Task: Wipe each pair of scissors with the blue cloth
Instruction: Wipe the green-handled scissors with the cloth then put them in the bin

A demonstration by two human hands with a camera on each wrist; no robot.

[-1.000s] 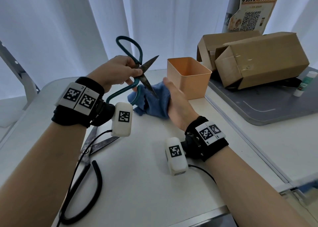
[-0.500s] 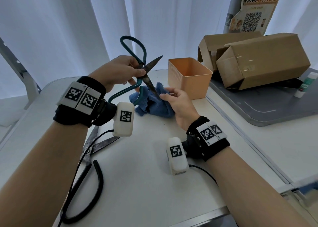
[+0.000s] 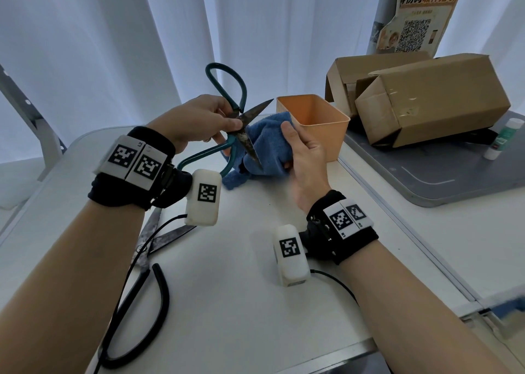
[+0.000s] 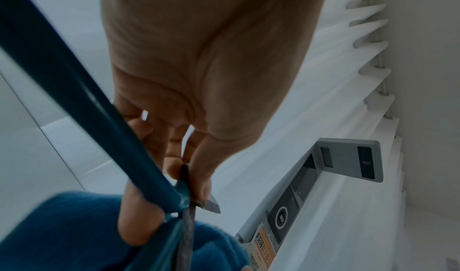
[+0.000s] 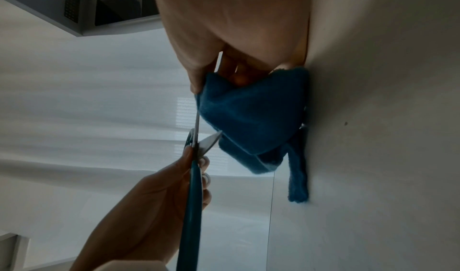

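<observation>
On the left of the white bench lies a pair of black-handled scissors with dull steel blades, partly under the left forearm. Above it, the left hand pinches the teal-handled scissors with dark open blades at the pivot, thumb and fingers clenched on the metal, holding them off the bench. The lower blade lies against the crumpled blue terry cloth, whose bottom corner touches the bench. The right hand grasps that cloth, thumb on top and fingers curled beneath. Just beyond stands an open square orange plastic tub. To the right, brown cardboard boxes lie on a grey tray.
</observation>
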